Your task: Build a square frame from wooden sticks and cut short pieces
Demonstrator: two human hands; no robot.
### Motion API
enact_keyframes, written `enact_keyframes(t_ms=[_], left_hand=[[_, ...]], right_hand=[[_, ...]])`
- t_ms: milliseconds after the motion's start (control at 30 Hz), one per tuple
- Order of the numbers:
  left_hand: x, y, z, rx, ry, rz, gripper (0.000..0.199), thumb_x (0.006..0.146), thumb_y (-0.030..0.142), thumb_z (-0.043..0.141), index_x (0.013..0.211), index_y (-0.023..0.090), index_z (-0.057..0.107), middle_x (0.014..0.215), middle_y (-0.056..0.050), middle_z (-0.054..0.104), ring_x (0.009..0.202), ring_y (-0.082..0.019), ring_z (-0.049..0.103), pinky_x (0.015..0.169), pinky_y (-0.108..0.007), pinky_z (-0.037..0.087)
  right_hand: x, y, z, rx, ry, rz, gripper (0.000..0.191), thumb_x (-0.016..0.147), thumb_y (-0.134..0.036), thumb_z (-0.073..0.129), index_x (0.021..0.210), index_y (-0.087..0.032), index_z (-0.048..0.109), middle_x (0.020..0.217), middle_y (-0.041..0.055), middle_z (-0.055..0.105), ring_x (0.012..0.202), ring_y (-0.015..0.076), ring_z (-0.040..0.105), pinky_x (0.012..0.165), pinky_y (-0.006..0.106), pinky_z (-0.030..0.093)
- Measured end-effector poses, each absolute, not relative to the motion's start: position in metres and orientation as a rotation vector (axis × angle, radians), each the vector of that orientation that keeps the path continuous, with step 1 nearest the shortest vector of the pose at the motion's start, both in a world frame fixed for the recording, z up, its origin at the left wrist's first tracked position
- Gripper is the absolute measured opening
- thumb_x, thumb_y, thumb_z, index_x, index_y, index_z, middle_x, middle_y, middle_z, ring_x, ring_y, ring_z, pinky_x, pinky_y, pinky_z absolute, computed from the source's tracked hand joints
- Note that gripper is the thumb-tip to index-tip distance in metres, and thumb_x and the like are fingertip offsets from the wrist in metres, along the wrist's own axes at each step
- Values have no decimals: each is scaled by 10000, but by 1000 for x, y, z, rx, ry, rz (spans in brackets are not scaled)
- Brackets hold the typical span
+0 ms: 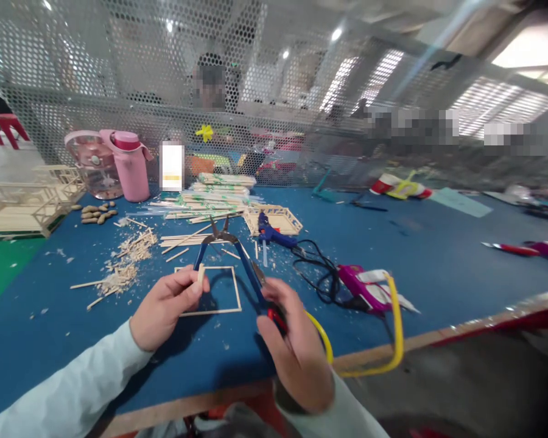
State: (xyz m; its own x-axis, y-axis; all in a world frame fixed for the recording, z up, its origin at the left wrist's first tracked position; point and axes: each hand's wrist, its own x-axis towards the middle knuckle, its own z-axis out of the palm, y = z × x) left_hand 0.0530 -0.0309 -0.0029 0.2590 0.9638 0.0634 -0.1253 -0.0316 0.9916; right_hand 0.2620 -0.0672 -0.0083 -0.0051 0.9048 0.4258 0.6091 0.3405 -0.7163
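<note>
My left hand [168, 304] pinches a short pale wooden stick piece [201, 277] between thumb and fingers. Closed around a red-and-black-handled tool [277, 317] is my right hand [299, 347]; the tool's pointed metal tip [258, 274] shows above the fingers, the rest being hidden. A pair of blue-handled pliers [220, 231] is spread wide between my hands, jaws pointing away from me. One handle runs behind my left hand, the other down beside my right; whether either hand grips it I cannot tell. Beneath is a rectangular stick frame [237, 291] on the blue table.
Wood scraps [125, 261], peanuts [98, 213] and a slatted wooden model [27, 207] lie left. Behind are stick bundles [219, 194], a pink bottle [131, 167] and a perforated metal screen [155, 79]. Rightward lie a blue glue gun [274, 234], black cable and purple tool [363, 289].
</note>
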Motion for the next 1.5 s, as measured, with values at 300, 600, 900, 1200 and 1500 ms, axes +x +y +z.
enact_keyframes(t_ms=[300, 600, 900, 1200, 1500], left_hand=[[51, -41, 10, 1626, 974, 1141, 254, 806, 397, 529, 693, 208, 655, 690, -20, 600, 756, -165, 487, 880, -332, 299], [53, -41, 10, 1327, 889, 1134, 300, 720, 464, 616, 651, 173, 645, 655, -13, 548, 623, -124, 467, 654, -272, 359], [64, -36, 4, 935, 768, 1017, 300, 628, 423, 714, 635, 136, 628, 504, 39, 418, 464, -51, 316, 458, -204, 232], [59, -24, 2, 552, 938, 1172, 274, 547, 312, 788, 728, 148, 664, 820, -32, 672, 693, -97, 580, 592, -177, 461], [63, -23, -2, 653, 996, 1111, 352, 579, 284, 775, 852, 119, 627, 624, -10, 652, 429, -35, 508, 413, -133, 403]], right_hand=[[333, -81, -59, -1818, -2311, -243, 428, 896, -264, 273, 1239, -210, 523, 1318, 94, 489, 1205, 274, 461, 895, 484, 432], [338, -25, 8, -1565, -2093, 488, 390, 879, -355, 359, 1181, -200, 552, 1206, 115, 584, 1143, 229, 519, 1002, 468, 336], [235, 5, 14, -508, -1658, 2166, 729, 617, -350, 653, 1296, -249, 406, 1381, 68, 391, 1253, 199, 379, 991, 348, 320], [247, 13, 20, -533, -1342, 1882, 776, 532, -279, 557, 1263, -276, 299, 1270, 109, 458, 1147, 223, 474, 948, 455, 353], [248, 15, 6, -751, -1306, 1709, 585, 638, -205, 638, 1170, -283, 406, 795, -34, 447, 589, 84, 498, 570, 268, 472]])
